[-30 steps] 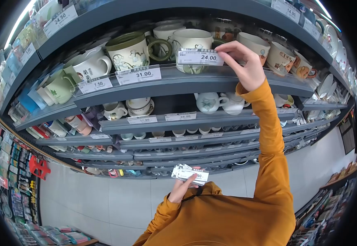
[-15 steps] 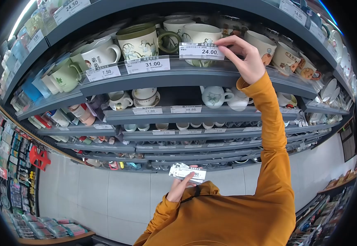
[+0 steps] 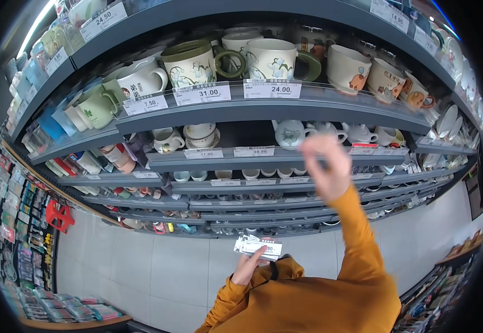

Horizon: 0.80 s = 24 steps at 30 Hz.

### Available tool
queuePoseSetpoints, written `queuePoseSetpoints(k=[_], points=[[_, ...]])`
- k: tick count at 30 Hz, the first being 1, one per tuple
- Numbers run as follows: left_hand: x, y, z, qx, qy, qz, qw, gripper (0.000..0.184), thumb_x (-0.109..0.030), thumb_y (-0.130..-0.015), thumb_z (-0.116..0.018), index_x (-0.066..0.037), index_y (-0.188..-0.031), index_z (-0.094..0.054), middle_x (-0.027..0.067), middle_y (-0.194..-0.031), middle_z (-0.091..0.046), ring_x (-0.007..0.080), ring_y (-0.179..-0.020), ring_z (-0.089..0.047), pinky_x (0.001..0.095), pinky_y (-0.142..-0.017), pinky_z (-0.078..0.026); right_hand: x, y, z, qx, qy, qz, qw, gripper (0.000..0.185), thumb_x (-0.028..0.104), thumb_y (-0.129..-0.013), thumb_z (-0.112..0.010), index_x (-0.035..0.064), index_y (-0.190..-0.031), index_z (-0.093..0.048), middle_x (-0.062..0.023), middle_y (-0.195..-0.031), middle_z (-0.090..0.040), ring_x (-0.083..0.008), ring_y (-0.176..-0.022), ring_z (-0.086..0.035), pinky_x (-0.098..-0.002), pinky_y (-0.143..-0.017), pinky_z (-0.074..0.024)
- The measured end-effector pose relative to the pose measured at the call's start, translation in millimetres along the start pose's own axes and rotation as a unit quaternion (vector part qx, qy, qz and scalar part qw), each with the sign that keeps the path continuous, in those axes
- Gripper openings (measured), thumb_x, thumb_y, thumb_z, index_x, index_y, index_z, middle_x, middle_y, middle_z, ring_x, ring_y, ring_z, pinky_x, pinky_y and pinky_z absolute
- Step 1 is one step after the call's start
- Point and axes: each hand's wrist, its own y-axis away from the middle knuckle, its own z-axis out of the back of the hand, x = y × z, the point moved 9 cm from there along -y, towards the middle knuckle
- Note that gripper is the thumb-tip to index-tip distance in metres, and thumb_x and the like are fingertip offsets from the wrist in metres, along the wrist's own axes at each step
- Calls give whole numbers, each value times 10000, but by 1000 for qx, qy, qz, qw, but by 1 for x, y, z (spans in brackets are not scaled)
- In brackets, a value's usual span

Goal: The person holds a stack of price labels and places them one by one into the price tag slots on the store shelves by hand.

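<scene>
My left hand (image 3: pixel 247 268) holds a stack of paper price tags (image 3: pixel 260 248) low in front of my body, the thumb pressed on the top one. My right hand (image 3: pixel 329 166) is smeared by motion in front of the teapot shelf, so its fingers are unclear. Above it, a 24.00 price tag (image 3: pixel 272 90) sits on the upper shelf's front edge. Behind that tag stands a cream mug with blue flowers and a green handle (image 3: pixel 271 58). A 31.00 tag (image 3: pixel 202 94) is beside it, under a green-rimmed mug (image 3: pixel 190 67).
Curved grey shelves (image 3: pixel 274 113) carry more mugs, with a teapot (image 3: pixel 289 134) and small cups lower down. A red stool (image 3: pixel 59 216) stands on the tiled floor (image 3: pixel 175 266) at the left. Packed display racks (image 3: pixel 8 200) line the left side.
My right hand has let go of the 24.00 tag, which now lies against the shelf edge, and has dropped lower. My left hand still holds the stack.
</scene>
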Motion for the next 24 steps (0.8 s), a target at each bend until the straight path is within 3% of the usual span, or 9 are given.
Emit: queuePoseSetpoints(k=[1, 4, 5, 6, 12, 15, 18, 24], points=[[1, 1, 2, -9, 4, -4, 1000, 329, -172, -939, -579, -36, -1238, -552, 62, -1150, -632, 142, -943, -621, 269, -703, -493, -3, 28, -21, 60, -33, -70, 995, 204, -74, -787, -620, 22, -966, -635, -117, -904, -646, -260, -840, -610, -349, -773, -488], [14, 5, 11, -18, -10, 4, 1000, 352, -189, -954, -555, -31, -1269, -528, 79, -1207, -615, 138, -957, -628, 240, -712, -509, -9, 133, -68, 130, -69, -154, 977, 98, 25, -825, -656, 0, -916, -630, -137, -872, -633, -271, -805, -601, -353, -748, -477], [7, 9, 4, -15, 1, -4, 1000, 356, -169, -940, -579, -34, -1266, -533, 63, -1110, -634, 138, -945, -624, 270, -710, -506, -4, 162, -71, 139, -99, -211, 962, 77, 23, -807, -673, -4, -867, -633, -138, -837, -636, -263, -807, -614, -340, -704, -480], [3, 11, -1, -8, -11, -15, 1000, 361, -171, -943, -574, -35, -1274, -525, 64, -1112, -633, 137, -950, -624, 268, -711, -508, -3, 194, -73, 147, -147, -304, 930, 78, 9, -799, -683, -8, -862, -640, -131, -857, -631, -239, -829, -625, -324, -710, -499], [14, 18, -48, 36, -36, -43, 998, 356, -179, -970, -530, -41, -1295, -494, 66, -1184, -617, 127, -959, -620, 257, -723, -511, 6, 249, -11, -50, -228, -389, 891, 124, -71, -784, -687, -24, -895, -661, -113, -961, -620, -197, -864, -651, -281, -792, -551], [31, 30, -86, 55, -45, -39, 997, 340, -173, -972, -524, -42, -1285, -500, 66, -1162, -620, 127, -945, -618, 260, -719, -509, 9, 246, 30, -4, -193, -357, 914, 139, -79, -784, -683, -31, -914, -668, -120, -946, -639, -186, -839, -658, -274, -731, -568], [55, 47, -118, 58, -45, -37, 997, 335, -166, -973, -519, -43, -1284, -500, 66, -1130, -624, 132, -946, -617, 265, -713, -507, 26, 249, 70, 39, -109, -282, 952, 131, -50, -770, -695, -28, -896, -663, -113, -842, -648, -221, -762, -638, -284, -673, -509], [63, 83, -181, 77, -35, -78, 993, 390, -140, -962, -510, -39, -1333, -447, 109, -1246, -562, 195, -1058, -606, 304, -765, -535, 40, 324, 138, -73, -68, -406, 908, 80, -22, -831, -647, -16, -857, -571, -115, -800, -586, -222, -713, -567, -300, -686, -450]])
